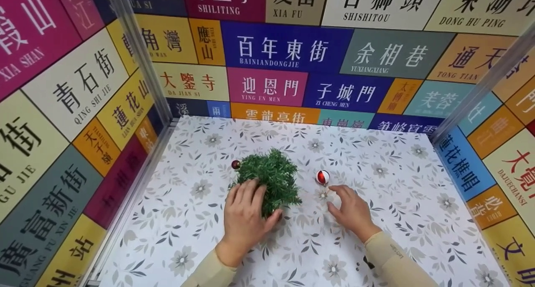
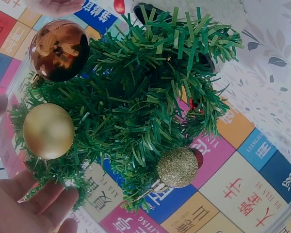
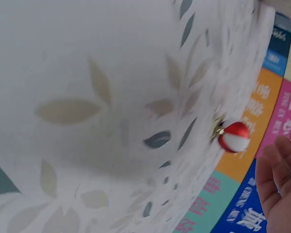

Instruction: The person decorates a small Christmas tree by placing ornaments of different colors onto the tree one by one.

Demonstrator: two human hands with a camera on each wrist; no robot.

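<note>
Our left hand (image 1: 244,220) curls its fingers round the small green tree (image 1: 271,179) mid-table while our right hand (image 1: 351,212), fingers loosely spread and empty, reaches for the red-and-white bauble (image 1: 322,177) just beyond, so we judge picking it up comes next.

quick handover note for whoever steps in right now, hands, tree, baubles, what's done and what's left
Left hand: grips the small green tree from the near side.
Right hand: open, holds nothing, fingertips just short of the red and white bauble, which lies on the floral table right of the tree.
Done: copper bauble, gold bauble and glitter bauble hang on the tree.
Left: red and white bauble, not yet on the tree.
</note>
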